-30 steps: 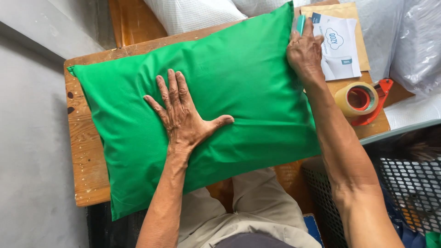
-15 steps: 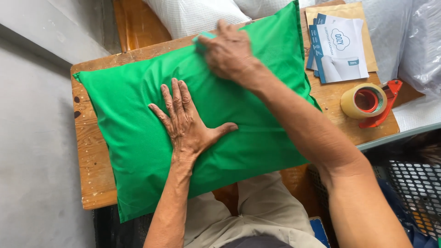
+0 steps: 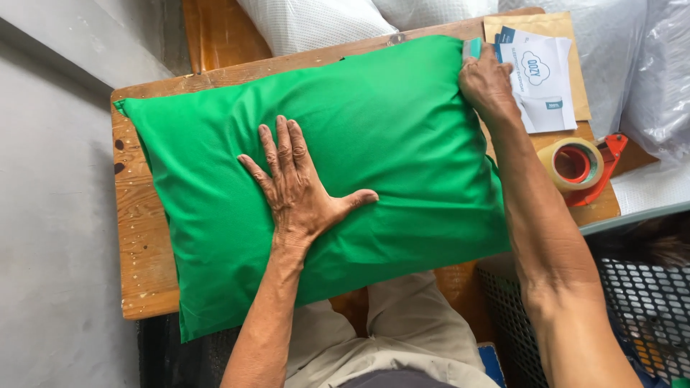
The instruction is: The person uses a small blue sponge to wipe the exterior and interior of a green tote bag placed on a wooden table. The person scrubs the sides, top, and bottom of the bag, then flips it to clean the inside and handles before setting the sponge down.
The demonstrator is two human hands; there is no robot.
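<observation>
A large green pillow (image 3: 388, 122) lies across a small wooden table (image 3: 140, 237) and hangs over its near edge. My left hand (image 3: 298, 190) presses flat on the middle of the pillow, fingers spread. At the pillow's far right corner my right hand (image 3: 487, 85) is closed on the fabric edge, where a small teal piece (image 3: 471, 48) shows by the fingers. I cannot tell whether that piece is part of the pillow.
Printed white and blue leaflets (image 3: 540, 82) on a brown envelope (image 3: 553, 29) lie right of the pillow. A tape roll in a red dispenser (image 3: 578, 164) sits below them. A white pillow (image 3: 309, 21), plastic wrapping (image 3: 658, 79) and a dark mesh basket (image 3: 647, 316) surround the table.
My right hand swept from the right corner to the pillow's top middle, then returned to the far right corner. The left hand stayed pressed on the pillow.
</observation>
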